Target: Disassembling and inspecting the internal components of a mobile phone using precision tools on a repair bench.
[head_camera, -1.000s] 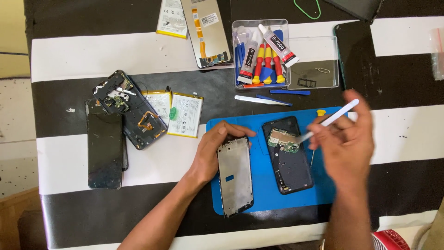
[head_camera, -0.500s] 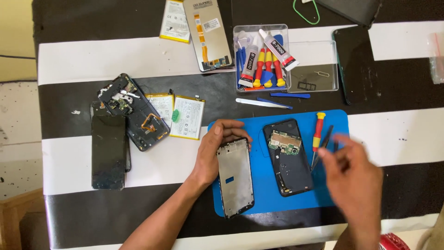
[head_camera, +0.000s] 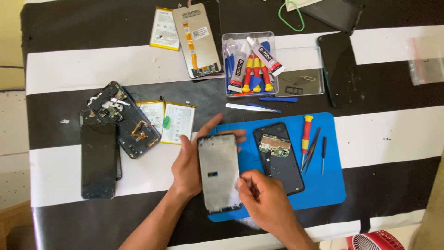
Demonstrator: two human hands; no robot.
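1. Phone frame (head_camera: 218,172), grey and rectangular, sits in my left hand (head_camera: 190,163) over the near-left corner of the blue mat (head_camera: 330,185); my left fingers wrap its far end and my thumb lies along its left edge.
2. My right hand (head_camera: 264,200) meets the frame's near-right corner; the fingers are curled close together, touching that edge; I cannot tell whether they pinch anything small.
3. Just right of the frame, an opened black phone (head_camera: 279,157) with a green circuit board lies on the mat.
4. Further right on the mat: 1 red-and-yellow screwdriver (head_camera: 305,135) and 2 dark tools.
5. A clear tray (head_camera: 249,65) of glue tubes stands beyond the mat.
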